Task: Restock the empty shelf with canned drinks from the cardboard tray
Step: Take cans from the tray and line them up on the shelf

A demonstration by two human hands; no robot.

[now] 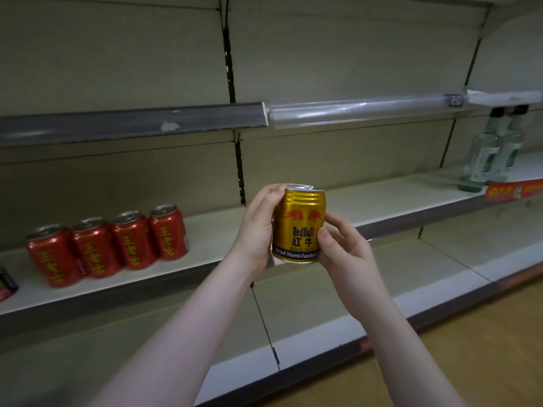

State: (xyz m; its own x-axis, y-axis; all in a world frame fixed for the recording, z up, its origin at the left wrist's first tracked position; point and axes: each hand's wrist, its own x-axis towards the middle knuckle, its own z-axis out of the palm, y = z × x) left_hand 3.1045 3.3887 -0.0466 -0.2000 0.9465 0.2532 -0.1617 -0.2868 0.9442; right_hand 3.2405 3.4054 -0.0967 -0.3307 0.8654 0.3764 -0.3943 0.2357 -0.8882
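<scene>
Shelf (217,230) behind, both hands (296,239) clasp upright gold can (299,224).

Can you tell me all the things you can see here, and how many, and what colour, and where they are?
gold can: 1, gold with red bulls and blue writing, upright, held in front of the middle shelf
red cans: 4, red with yellow writing, in a row on the middle shelf, at the left
dark can: 1, dark and pink, cut off at the left edge, same shelf
glass bottles: 2, clear greenish with dark caps, far right of the middle shelf
middle shelf: 1, pale cream, mostly bare
price strip: 1, red, on the shelf edge below the bottles
floor: brown, bottom right
left hand: 1, gripping the can's left side
right hand: 1, gripping the can's right side
</scene>
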